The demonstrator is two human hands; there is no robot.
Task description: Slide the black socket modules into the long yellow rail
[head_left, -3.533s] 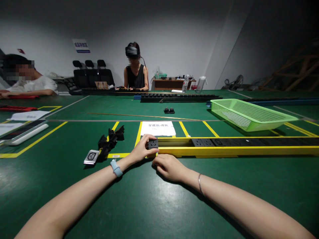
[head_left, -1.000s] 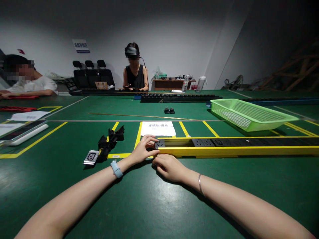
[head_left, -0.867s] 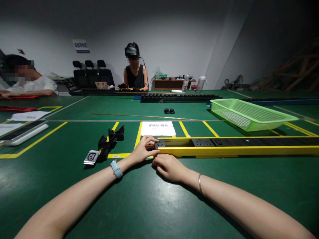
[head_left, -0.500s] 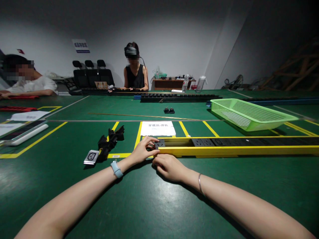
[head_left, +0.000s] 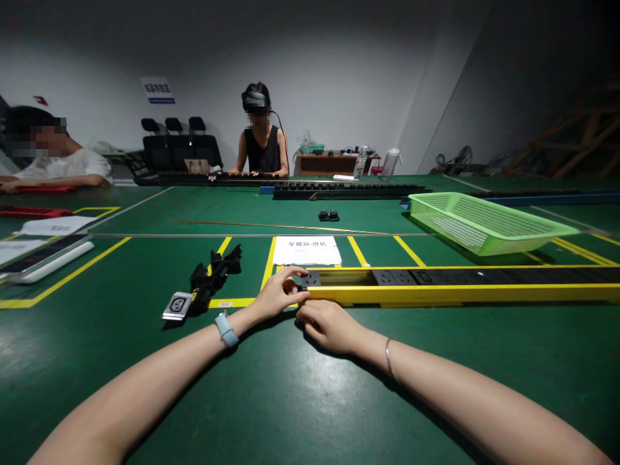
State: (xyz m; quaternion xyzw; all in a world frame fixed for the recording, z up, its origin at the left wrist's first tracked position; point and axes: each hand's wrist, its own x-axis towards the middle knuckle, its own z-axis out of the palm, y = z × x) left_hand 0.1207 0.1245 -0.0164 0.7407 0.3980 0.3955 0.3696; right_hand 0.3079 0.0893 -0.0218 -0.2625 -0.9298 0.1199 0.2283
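1. The left hand [head_left: 277,295] lies at the left end of the yellow rail [head_left: 436,294]; its thumb and forefinger stand narrow, pinched on the near end of the black module [head_left: 312,279], which sits in the rail's channel at that very end.
2. The right hand [head_left: 327,325] rests on the green table [head_left: 290,400] just beside the left hand, knuckles against the rail's near wall; its fingers are folded in, and I cannot tell whether they clasp anything.
3. Further along the channel lie more black modules [head_left: 402,276], apart from the first; the rail runs off to the right edge.
4. Yellow tape lines [head_left: 72,274] mark bays on the table top; a white paper label [head_left: 307,250] lies just behind the rail's left end.
5. Left of the hands lie a heap of black parts [head_left: 216,271] and, touching its near end, a single socket piece [head_left: 177,305] with a pale frame.
6. A light green basket [head_left: 484,223] stands tilted behind the rail on the right; two small black pieces [head_left: 328,215] and a thin rod [head_left: 271,225] lie mid-table; a long black strip [head_left: 349,189] lies beyond them.
7. A co-worker [head_left: 261,142] sits at the far side, hands on the table; another person [head_left: 58,165] leans on it at far left.
8. Behind them stand black chairs [head_left: 179,145], a wooden sideboard [head_left: 334,161] and a white wall bearing a sign [head_left: 156,89].
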